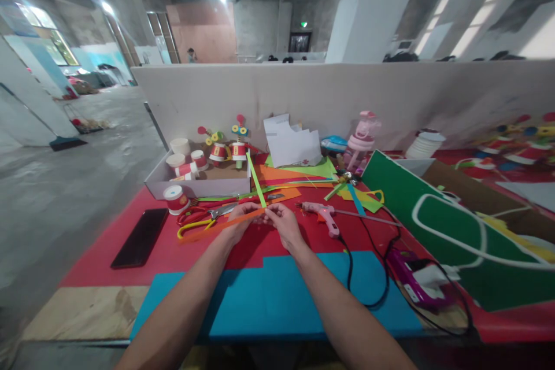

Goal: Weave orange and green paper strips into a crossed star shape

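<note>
Near the middle of the table, my left hand (241,221) is closed on an orange paper strip (219,225) that slants down to the left. My right hand (282,223) pinches the place where the orange strip meets a bright green paper strip (255,179). The green one stands up and away from my fingertips; whether the two are glued I cannot tell. Left of my hands lie red-handled pliers (197,213) and yellow-handled scissors (196,228). A pink hot glue gun (323,215) rests just right of my right hand.
Paper cups and small cup figures fill a box (208,188) at the back left. A phone (139,238) lies on the left. Coloured paper (299,174) is piled behind my hands. A green board (433,231), black cable (350,266) and purple power strip (416,283) occupy the right.
</note>
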`<action>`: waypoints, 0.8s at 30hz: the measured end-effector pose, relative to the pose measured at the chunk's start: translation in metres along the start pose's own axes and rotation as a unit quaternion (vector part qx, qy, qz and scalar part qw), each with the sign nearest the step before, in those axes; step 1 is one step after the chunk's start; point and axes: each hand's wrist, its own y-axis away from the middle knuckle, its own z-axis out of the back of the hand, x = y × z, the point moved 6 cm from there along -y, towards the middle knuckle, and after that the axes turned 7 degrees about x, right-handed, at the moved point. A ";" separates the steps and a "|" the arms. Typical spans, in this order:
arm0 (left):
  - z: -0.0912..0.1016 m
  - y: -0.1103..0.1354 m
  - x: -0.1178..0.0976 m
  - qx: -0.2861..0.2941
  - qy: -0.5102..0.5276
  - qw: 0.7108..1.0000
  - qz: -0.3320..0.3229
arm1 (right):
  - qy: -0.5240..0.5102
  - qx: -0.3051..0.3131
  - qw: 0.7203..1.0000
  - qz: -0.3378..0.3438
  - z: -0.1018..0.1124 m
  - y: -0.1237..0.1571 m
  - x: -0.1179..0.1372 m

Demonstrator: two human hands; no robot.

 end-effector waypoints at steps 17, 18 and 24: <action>0.008 0.000 0.000 -0.047 -0.097 0.994 -0.022 | -0.037 0.021 0.998 -0.047 -0.007 0.003 -0.003; 0.009 0.000 0.000 -0.050 -0.103 0.993 -0.022 | -0.028 0.019 0.998 -0.045 -0.007 0.003 -0.003; 0.007 0.000 -0.002 -0.056 -0.099 0.993 -0.014 | 0.007 0.017 1.000 -0.022 -0.005 0.002 -0.004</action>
